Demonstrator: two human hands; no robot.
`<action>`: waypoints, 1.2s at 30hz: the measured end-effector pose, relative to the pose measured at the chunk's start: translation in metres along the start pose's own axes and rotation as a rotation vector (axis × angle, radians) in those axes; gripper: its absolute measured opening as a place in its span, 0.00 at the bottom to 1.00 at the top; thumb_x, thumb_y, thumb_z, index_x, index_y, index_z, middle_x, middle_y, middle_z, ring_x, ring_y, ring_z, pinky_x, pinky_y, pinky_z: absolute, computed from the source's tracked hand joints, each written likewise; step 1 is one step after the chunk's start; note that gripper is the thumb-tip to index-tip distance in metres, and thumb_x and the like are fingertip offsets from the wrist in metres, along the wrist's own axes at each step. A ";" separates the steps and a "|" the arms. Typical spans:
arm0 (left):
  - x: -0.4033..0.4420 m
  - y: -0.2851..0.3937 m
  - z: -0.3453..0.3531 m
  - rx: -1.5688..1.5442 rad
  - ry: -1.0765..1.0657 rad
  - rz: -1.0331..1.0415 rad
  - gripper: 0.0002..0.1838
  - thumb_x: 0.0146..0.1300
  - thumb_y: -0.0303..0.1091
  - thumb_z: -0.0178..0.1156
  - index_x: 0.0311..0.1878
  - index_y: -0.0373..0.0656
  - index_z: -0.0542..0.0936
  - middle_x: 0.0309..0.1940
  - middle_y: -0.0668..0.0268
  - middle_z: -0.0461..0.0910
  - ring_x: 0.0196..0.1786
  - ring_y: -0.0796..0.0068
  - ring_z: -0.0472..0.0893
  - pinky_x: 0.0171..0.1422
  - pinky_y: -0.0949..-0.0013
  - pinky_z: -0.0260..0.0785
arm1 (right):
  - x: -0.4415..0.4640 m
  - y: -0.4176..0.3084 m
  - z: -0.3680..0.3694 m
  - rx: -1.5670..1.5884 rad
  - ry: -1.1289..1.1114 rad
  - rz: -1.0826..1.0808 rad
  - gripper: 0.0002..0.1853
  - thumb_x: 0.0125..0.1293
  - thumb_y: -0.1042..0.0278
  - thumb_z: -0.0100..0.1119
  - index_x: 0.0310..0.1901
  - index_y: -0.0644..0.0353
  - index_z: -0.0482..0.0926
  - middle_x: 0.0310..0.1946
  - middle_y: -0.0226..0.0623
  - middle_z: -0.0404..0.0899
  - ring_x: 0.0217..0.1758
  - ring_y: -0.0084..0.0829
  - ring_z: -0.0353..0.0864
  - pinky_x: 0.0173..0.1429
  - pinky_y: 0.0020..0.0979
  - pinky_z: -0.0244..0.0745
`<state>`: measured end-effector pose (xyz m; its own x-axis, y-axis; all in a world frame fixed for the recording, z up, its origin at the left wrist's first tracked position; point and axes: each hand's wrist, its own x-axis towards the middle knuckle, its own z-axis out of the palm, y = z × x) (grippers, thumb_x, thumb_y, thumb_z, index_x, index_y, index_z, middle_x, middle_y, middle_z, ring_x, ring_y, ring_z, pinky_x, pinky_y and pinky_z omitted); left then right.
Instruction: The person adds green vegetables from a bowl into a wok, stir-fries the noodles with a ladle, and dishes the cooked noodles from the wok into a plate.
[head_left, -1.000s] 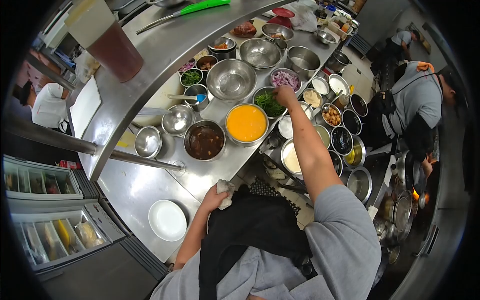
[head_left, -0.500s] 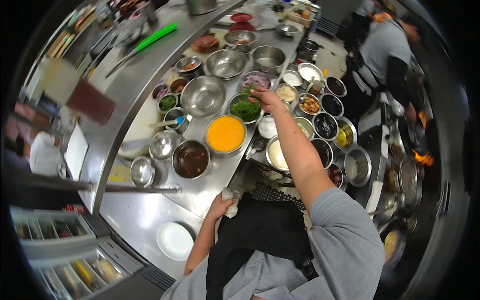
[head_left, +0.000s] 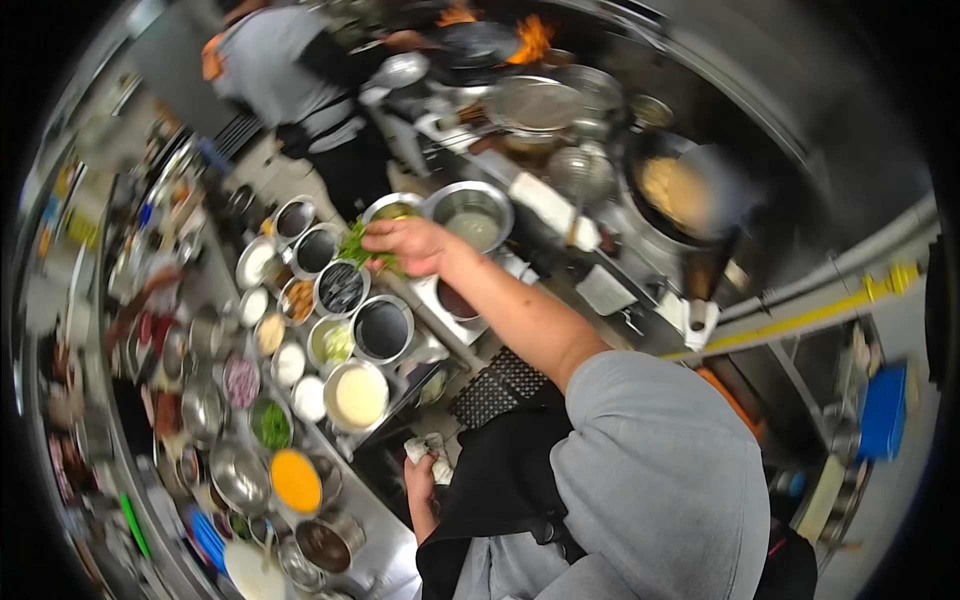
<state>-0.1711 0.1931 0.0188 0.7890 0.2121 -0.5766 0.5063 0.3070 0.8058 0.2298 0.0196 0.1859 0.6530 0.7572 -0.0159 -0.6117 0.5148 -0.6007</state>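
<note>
My right hand is stretched forward, its fingers closed on a bunch of chopped green herbs. It hangs over the metal containers, close to the large pot of cloudy liquid and a container of dark liquid. Low in front of my apron, my left hand grips a crumpled white cloth. More of the greens lie in a bowl to the left, beside the tub of orange-yellow liquid. Off to the right, a wok holds pale food, partly blurred.
A co-worker in a grey shirt stands ahead at the stove, where flames rise by a pan. A strainer and a basin sit along the stove. A yellow pipe runs at right.
My view has swung right toward the stove. My right hand has lifted the greens away from their bowl and carried them right. The left hand still holds the cloth.
</note>
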 end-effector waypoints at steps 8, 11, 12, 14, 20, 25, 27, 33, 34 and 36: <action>0.065 0.032 0.173 0.152 -0.215 -0.077 0.13 0.56 0.24 0.58 0.46 0.34 0.77 0.37 0.66 0.79 0.36 0.72 0.79 0.41 0.68 0.72 | -0.350 -0.286 -0.152 -0.519 0.762 -0.729 0.15 0.64 0.70 0.67 0.49 0.65 0.79 0.44 0.38 0.83 0.38 0.34 0.84 0.43 0.33 0.79; 0.086 0.033 0.226 0.257 -0.346 -0.086 0.13 0.56 0.24 0.58 0.46 0.35 0.77 0.37 0.66 0.79 0.37 0.72 0.79 0.41 0.68 0.72 | -0.461 -0.351 -0.229 -0.699 1.059 -0.754 0.13 0.64 0.72 0.66 0.49 0.64 0.79 0.40 0.36 0.83 0.34 0.30 0.83 0.39 0.29 0.80; 0.090 0.031 0.245 0.235 -0.313 -0.090 0.14 0.56 0.24 0.58 0.46 0.35 0.77 0.36 0.66 0.79 0.37 0.72 0.79 0.40 0.68 0.71 | -0.486 -0.367 -0.253 -0.687 1.073 -0.760 0.13 0.64 0.72 0.66 0.49 0.64 0.79 0.40 0.36 0.83 0.34 0.30 0.83 0.39 0.29 0.80; 0.102 0.021 0.272 0.241 -0.321 -0.088 0.14 0.56 0.25 0.58 0.46 0.35 0.77 0.36 0.66 0.79 0.36 0.72 0.79 0.40 0.68 0.72 | -0.526 -0.388 -0.290 -0.718 1.303 -0.635 0.11 0.65 0.74 0.64 0.48 0.64 0.79 0.40 0.36 0.82 0.37 0.29 0.82 0.37 0.28 0.82; 0.100 0.022 0.331 0.238 -0.344 -0.081 0.14 0.56 0.25 0.60 0.46 0.35 0.76 0.35 0.65 0.79 0.35 0.72 0.79 0.40 0.68 0.71 | -0.552 -0.414 -0.359 -0.864 1.292 -0.461 0.16 0.62 0.79 0.62 0.53 0.64 0.79 0.43 0.36 0.82 0.43 0.27 0.81 0.38 0.28 0.84; 0.099 0.015 0.335 0.221 -0.327 -0.091 0.14 0.56 0.24 0.60 0.47 0.35 0.76 0.37 0.65 0.79 0.37 0.72 0.79 0.41 0.69 0.71 | -0.531 -0.442 -0.364 -1.192 1.458 -0.069 0.18 0.56 0.80 0.61 0.51 0.66 0.80 0.35 0.38 0.86 0.25 0.28 0.85 0.33 0.27 0.83; 0.104 0.008 0.329 0.202 -0.307 -0.071 0.15 0.56 0.24 0.59 0.49 0.36 0.76 0.37 0.66 0.79 0.37 0.72 0.79 0.41 0.68 0.71 | -0.526 -0.457 -0.400 -1.283 1.447 -0.020 0.18 0.57 0.79 0.61 0.52 0.64 0.80 0.35 0.39 0.86 0.25 0.28 0.86 0.32 0.28 0.83; 0.098 0.018 0.346 0.181 -0.263 -0.099 0.14 0.56 0.24 0.58 0.47 0.37 0.75 0.35 0.66 0.78 0.35 0.72 0.78 0.39 0.68 0.71 | -0.513 -0.486 -0.393 -1.398 1.480 0.041 0.18 0.63 0.71 0.62 0.55 0.60 0.80 0.31 0.38 0.86 0.25 0.27 0.86 0.31 0.29 0.83; 0.098 0.019 0.347 0.198 -0.245 -0.098 0.13 0.56 0.24 0.58 0.46 0.37 0.75 0.35 0.66 0.78 0.34 0.72 0.78 0.38 0.68 0.71 | -0.511 -0.492 -0.397 -1.320 1.571 -0.024 0.18 0.64 0.69 0.64 0.55 0.61 0.79 0.32 0.38 0.86 0.26 0.26 0.86 0.29 0.28 0.83; 0.096 0.022 0.352 0.194 -0.235 -0.094 0.13 0.56 0.24 0.58 0.46 0.37 0.75 0.35 0.66 0.78 0.34 0.72 0.78 0.38 0.68 0.71 | -0.509 -0.501 -0.402 -1.345 1.594 -0.053 0.18 0.65 0.67 0.62 0.56 0.59 0.79 0.31 0.38 0.86 0.26 0.27 0.86 0.31 0.29 0.83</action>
<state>0.0381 -0.1061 0.0288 0.7832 -0.0357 -0.6207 0.6196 0.1273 0.7745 0.3830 -0.7856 0.1733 0.8324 -0.5510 -0.0587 -0.4339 -0.5822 -0.6875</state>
